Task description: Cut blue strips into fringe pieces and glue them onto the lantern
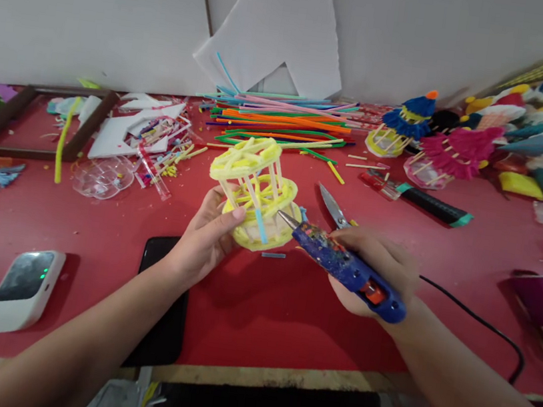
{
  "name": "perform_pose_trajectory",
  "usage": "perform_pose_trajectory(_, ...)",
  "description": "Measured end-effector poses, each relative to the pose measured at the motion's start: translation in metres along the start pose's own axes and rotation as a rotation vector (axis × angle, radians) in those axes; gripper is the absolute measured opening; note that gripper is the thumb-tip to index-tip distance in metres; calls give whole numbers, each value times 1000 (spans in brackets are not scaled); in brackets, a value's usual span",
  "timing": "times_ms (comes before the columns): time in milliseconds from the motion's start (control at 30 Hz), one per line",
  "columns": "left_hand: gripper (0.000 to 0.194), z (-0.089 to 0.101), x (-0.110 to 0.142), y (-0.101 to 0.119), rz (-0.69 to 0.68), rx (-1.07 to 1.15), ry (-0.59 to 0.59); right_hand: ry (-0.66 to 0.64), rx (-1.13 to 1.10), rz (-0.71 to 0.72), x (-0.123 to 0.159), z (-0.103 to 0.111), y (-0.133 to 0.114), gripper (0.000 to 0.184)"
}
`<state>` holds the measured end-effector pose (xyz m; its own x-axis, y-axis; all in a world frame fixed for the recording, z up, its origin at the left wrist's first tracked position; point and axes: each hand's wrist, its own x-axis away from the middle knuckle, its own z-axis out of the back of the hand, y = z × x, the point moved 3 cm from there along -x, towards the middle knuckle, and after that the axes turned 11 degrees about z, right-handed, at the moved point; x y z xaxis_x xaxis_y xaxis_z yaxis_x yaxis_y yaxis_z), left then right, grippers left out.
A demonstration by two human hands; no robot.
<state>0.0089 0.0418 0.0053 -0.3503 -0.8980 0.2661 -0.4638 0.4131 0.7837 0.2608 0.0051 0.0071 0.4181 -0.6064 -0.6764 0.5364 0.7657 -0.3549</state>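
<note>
My left hand (209, 235) is closed around a small yellow cage-like craft (256, 191) made of pipe cleaner rings and thin sticks, held tilted above the red table (256, 309). A short light-blue straw piece (261, 226) lies against its lower ring under my thumb. My right hand (378, 266) grips a blue hot glue gun (343, 267). Its metal nozzle touches the lower ring of the craft from the right. The gun's black cord (481, 324) trails off to the right.
Scissors (334, 207) lie just behind the glue gun. A heap of coloured straws (283, 123) sits at the back centre, finished feathered crafts (441, 150) at the right. A black phone (158, 322) and a white device (24, 290) lie near the front edge; scraps and a wooden frame (40, 120) are at the left.
</note>
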Motion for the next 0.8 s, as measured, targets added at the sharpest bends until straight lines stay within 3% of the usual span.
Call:
perform_pose_trajectory(100,45,5,-2,4,-53,28,112,27,58,157,-12,7,-2,33)
perform_pose_trajectory(233,41,15,-4,10,-164,45,277,-31,304,-124,-12,14,25,26)
perform_pose_trajectory(300,39,19,-5,12,-188,52,325,-164,446,-252,-3,15,44,35)
perform_pose_trajectory(367,40,21,-5,13,-188,73,348,-262,517,-290,7,18,60,44)
perform_pose_trajectory(500,43,21,-3,13,-196,78,365,-339,543,-229,17,23,75,48)
perform_pose_trajectory(600,42,16,-1,13,-235,13,338,-285,614,-212,10,26,66,50)
perform_pose_trajectory(700,42,13,-1,13,-258,-8,332,-68,666,-220,-7,23,40,40)
perform_pose_trajectory(733,42,12,-1,13,-261,-3,332,-14,611,-179,-13,18,28,33)
perform_pose_trajectory(800,44,11,-1,13,-260,20,333,-26,376,-12,-24,-1,6,19)
